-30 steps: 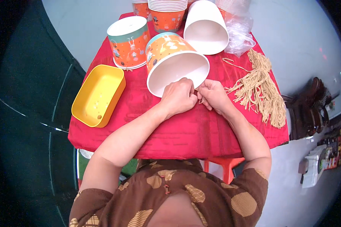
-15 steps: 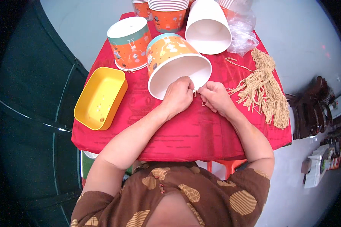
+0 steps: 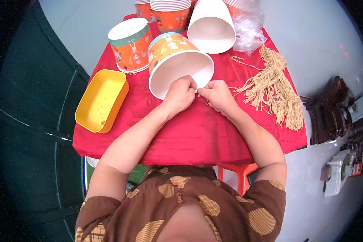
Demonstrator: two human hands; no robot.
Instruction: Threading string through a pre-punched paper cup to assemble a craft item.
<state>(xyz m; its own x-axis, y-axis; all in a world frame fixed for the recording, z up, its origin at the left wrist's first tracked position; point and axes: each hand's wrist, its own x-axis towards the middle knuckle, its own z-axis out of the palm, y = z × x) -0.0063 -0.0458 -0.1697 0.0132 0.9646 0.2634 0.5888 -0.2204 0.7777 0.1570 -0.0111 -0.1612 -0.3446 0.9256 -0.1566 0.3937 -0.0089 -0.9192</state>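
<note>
A large paper bucket (image 3: 179, 68), orange and teal outside and white inside, lies tilted on the table with its mouth toward me. At the near right of its rim, my left hand (image 3: 180, 94) has its fingers closed on the bucket's edge, partly inside the mouth. Just beside it, my right hand (image 3: 220, 97) pinches a short beige string (image 3: 198, 94) at the rim. The fingertips almost meet, and what lies between them is mostly hidden. To the right spreads a bundle of beige strings (image 3: 276, 90).
At left stands a yellow rectangular tub (image 3: 119, 101) with small bits inside. An upside-down orange bucket (image 3: 129, 50), a white bucket on its side (image 3: 211, 34), stacked buckets (image 3: 171, 18) and a clear plastic bag (image 3: 248, 34) line the back of the red-covered table (image 3: 181, 141).
The whole view has shifted slightly, so things appear a little farther left and up. Both hands stay at the bucket's rim, with only small finger movement.
</note>
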